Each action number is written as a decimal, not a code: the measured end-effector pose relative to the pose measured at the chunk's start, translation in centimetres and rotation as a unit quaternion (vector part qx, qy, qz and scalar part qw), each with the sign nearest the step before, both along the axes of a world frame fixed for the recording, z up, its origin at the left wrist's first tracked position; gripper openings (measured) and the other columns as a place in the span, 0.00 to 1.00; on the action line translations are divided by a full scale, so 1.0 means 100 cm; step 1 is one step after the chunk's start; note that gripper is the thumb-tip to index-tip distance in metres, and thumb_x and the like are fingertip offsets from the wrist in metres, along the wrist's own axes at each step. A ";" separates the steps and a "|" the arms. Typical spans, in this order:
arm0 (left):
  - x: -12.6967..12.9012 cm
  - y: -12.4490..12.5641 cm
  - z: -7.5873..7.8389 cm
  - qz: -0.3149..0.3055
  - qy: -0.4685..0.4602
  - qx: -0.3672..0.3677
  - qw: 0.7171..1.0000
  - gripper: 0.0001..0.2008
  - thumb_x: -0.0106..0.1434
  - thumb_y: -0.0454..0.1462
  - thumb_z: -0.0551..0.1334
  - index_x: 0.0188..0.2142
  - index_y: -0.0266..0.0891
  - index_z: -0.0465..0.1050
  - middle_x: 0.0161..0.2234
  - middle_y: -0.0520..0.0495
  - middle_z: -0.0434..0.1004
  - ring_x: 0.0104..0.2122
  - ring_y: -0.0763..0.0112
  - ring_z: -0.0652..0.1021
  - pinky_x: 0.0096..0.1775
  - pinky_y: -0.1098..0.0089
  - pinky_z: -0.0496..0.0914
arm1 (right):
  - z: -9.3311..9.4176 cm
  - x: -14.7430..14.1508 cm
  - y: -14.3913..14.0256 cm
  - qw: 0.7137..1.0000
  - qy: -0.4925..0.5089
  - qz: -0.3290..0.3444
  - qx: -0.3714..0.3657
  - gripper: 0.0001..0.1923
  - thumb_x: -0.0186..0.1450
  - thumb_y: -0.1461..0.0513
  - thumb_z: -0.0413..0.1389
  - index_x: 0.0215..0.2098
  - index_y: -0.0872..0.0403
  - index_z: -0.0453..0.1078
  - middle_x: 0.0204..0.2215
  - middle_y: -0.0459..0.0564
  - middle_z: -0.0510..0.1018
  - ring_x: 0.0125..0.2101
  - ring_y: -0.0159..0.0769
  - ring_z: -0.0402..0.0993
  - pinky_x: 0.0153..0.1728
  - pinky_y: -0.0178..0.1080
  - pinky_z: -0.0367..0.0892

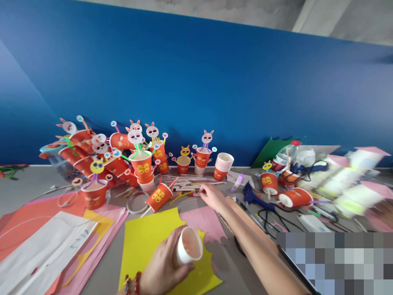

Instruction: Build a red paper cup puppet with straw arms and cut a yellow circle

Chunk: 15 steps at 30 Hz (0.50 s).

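The left hand grips a paper cup, tilted with its opening facing the camera, above a yellow sheet on the counter. The right hand reaches forward, fingers curled loosely onto a scatter of thin sticks. Red rabbit-topped cups crowd the counter behind.

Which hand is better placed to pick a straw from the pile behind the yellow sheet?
Right. The right hand is stretched out with its fingertips already at the straw pile. The left hand is near the body, wrapped around a paper cup over the yellow sheet, so it is occupied.
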<state>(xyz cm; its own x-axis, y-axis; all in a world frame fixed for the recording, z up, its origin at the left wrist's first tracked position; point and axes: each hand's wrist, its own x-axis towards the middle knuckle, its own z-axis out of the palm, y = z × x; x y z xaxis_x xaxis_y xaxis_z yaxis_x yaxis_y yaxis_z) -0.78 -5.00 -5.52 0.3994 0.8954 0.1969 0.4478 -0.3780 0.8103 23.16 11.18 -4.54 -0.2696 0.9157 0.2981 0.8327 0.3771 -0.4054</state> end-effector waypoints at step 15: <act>-0.006 0.002 -0.001 0.025 -0.069 -0.015 0.997 0.30 0.62 0.40 0.63 0.61 0.41 0.57 0.58 0.37 0.71 0.57 0.53 0.73 0.57 0.56 0.69 | 0.012 -0.001 -0.018 1.000 0.014 0.002 0.022 0.08 0.63 0.68 0.56 0.40 0.53 0.71 0.43 0.56 0.78 0.46 0.48 0.73 0.46 0.46 0.66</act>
